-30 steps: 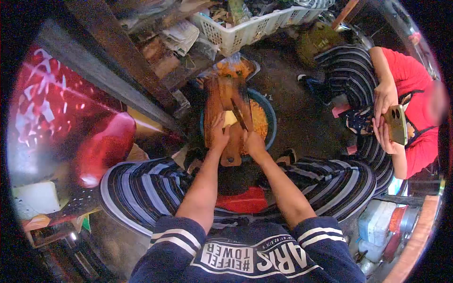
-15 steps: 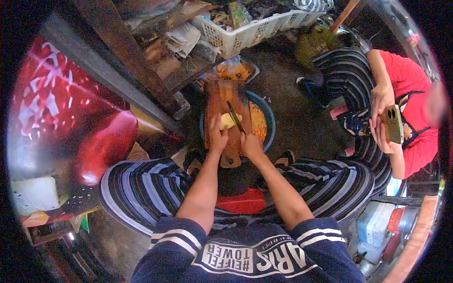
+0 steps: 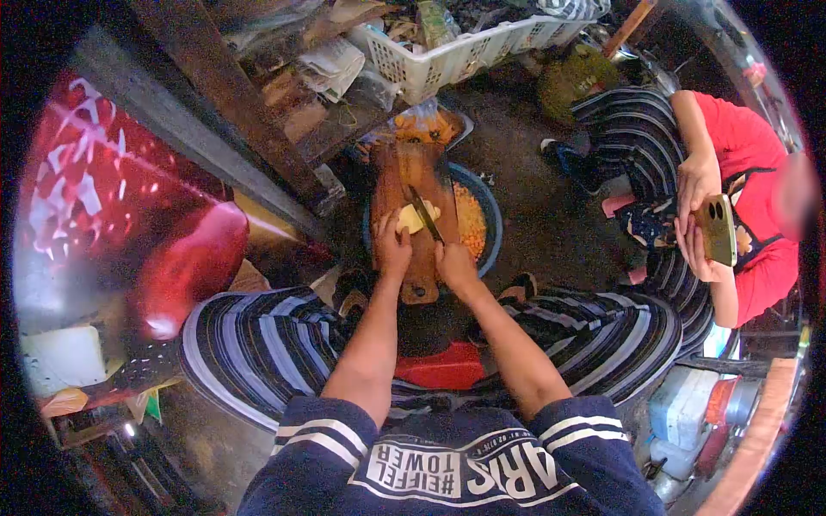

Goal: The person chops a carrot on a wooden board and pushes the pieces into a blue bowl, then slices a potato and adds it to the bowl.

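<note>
A wooden cutting board [image 3: 400, 176] lies across a blue tub [image 3: 495, 225] in front of me. On the board is a pale yellow block of food [image 3: 411, 218], whose exact kind I cannot tell. My left hand [image 3: 392, 248] is closed on the block's left side, fingers at its edge. My right hand [image 3: 457, 265] grips the handle of a knife [image 3: 426, 215]. The dark blade crosses the block's right part at a slant, its tip pointing up and left. Small yellow-orange chopped pieces [image 3: 469, 222] fill the tub to the right of the board.
Beyond the board sits a bag of orange pieces [image 3: 422, 127]. A white plastic basket [image 3: 465, 60] stands behind it. At right a person [image 3: 748, 129] in red holds a phone [image 3: 718, 229]. A wooden beam [image 3: 232, 86] slants along the left.
The knife has shifted slightly left and toward me over the block. My left fingers have drawn back and curled at the block's edge. The seated person stays the same.
</note>
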`<state>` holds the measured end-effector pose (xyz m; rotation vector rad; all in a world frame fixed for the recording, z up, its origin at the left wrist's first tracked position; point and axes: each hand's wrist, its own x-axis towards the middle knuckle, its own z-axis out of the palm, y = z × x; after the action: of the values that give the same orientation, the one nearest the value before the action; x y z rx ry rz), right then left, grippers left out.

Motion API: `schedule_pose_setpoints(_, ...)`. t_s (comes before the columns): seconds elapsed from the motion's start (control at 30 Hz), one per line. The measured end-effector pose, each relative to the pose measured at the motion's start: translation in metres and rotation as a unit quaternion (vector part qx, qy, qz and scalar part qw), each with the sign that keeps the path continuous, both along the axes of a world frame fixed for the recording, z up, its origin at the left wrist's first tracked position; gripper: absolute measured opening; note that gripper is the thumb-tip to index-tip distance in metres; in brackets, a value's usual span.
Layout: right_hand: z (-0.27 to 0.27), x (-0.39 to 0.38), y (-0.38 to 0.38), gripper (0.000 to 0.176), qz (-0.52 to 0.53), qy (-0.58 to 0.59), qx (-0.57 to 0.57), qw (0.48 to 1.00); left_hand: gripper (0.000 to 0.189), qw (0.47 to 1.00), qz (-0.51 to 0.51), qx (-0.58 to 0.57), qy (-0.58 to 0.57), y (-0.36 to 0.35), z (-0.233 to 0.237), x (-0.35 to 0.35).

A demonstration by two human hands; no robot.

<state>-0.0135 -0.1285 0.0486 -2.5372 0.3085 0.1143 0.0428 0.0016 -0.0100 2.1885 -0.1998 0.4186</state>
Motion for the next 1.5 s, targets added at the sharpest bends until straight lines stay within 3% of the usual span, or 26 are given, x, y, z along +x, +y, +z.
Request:
schedule_pose_setpoints(0.07,0.009,-0.006,0.007,0.036,0.007,0.002,-0.008,1.000,0.039,1.000,0.002,0.003,0.014,0.001,-0.001,-0.007)
schedule_pose_setpoints(0.13,-0.003,-0.007,0.010,0.036,0.009,-0.002,-0.018,1.000,0.039,0.998,-0.006,-0.070,-0.005,-0.001,-0.005,-0.003)
schedule_pose_setpoints(0.2,-0.018,-0.010,0.016,0.039,0.066,-0.140,-0.083,0.984,0.039,0.998,-0.005,-0.059,-0.003,-0.001,-0.004,-0.003)
schedule_pose_setpoints(0.23,-0.015,-0.010,0.018,0.039,0.068,-0.140,-0.082,0.984,0.039,0.999,-0.003,-0.046,-0.003,0.000,-0.002,-0.003)
schedule_pose_setpoints(0.3,-0.003,-0.005,0.018,0.039,0.038,-0.007,-0.040,0.998,0.039,0.999,-0.004,-0.036,-0.005,0.001,0.003,-0.005)
schedule_pose_setpoints(0.43,0.009,-0.001,0.009,0.039,0.011,-0.013,0.009,1.000,0.037,0.999,-0.014,-0.031,-0.008,0.002,0.002,-0.002)
schedule_pose_setpoints(0.5,0.028,-0.006,0.016,0.039,-0.024,0.038,0.011,0.999,0.037,0.999,-0.003,-0.041,-0.003,0.001,0.001,-0.005)
schedule_pose_setpoints(0.6,-0.005,-0.013,0.021,0.041,0.018,-0.024,-0.064,0.998,0.037,0.999,-0.001,-0.051,0.010,-0.001,0.007,-0.004)
schedule_pose_setpoints(0.73,-0.026,-0.001,0.023,0.041,0.065,-0.035,-0.076,0.994,0.038,1.000,0.002,-0.026,0.011,0.001,0.007,-0.003)
schedule_pose_setpoints(0.8,-0.030,0.007,0.019,0.040,0.018,-0.064,0.012,0.998,0.039,0.999,-0.004,-0.043,0.008,0.000,0.004,-0.002)
schedule_pose_setpoints(0.9,0.022,-0.001,0.019,0.039,-0.005,-0.067,0.048,0.997,0.038,0.997,0.011,-0.073,0.004,-0.001,0.005,-0.005)
schedule_pose_setpoints(1.03,0.016,-0.009,0.023,0.040,0.014,-0.049,0.011,0.999,0.033,0.995,0.047,-0.073,-0.045,-0.003,-0.001,-0.001)
schedule_pose_setpoints(1.1,0.006,-0.015,0.028,0.040,0.060,-0.002,-0.061,0.996,0.031,0.995,0.043,-0.082,-0.031,-0.003,-0.002,-0.005)
schedule_pose_setpoints(1.2,-0.005,-0.007,0.031,0.038,0.057,0.001,-0.080,0.995,0.029,0.996,0.027,-0.087,-0.018,0.000,0.008,-0.004)
schedule_pose_setpoints(1.3,-0.013,0.005,0.024,0.037,0.027,-0.008,0.004,1.000,0.028,0.996,0.026,-0.079,-0.008,0.000,0.006,-0.001)
schedule_pose_setpoints(1.4,0.019,-0.004,0.027,0.039,0.008,-0.039,0.016,0.999,0.027,0.995,0.055,-0.080,-0.018,-0.002,0.001,-0.005)
schedule_pose_setpoints(1.5,0.007,-0.014,0.031,0.039,0.018,-0.002,-0.029,0.999,0.027,0.993,0.072,-0.086,-0.040,-0.005,0.001,-0.001)
